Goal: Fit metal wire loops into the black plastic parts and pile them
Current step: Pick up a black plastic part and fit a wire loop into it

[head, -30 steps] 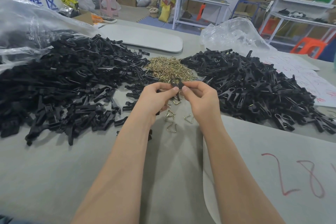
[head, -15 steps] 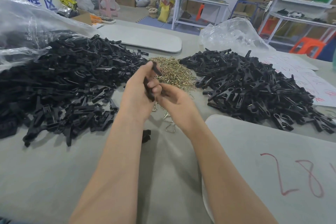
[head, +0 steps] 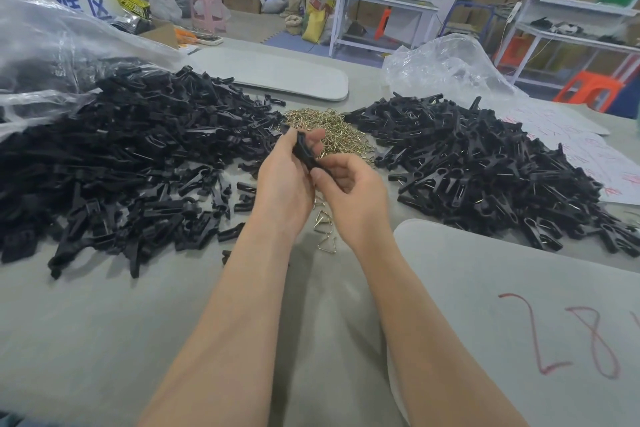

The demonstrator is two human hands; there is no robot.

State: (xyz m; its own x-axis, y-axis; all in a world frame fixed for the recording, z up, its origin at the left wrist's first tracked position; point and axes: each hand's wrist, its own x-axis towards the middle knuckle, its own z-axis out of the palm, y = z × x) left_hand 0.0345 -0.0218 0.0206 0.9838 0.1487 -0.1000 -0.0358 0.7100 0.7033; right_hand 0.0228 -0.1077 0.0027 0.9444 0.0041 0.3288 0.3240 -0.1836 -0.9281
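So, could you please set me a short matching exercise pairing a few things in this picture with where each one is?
Things:
1. wire loop pile
2. black plastic part
3. orange stool
4. red writing

Places:
a. on the grey board, near right
b. gripped by the left hand
c. between the left black heap and the right black heap
d. in the background, far right

Pairs: 1-c, 2-b, 3-d, 4-a.
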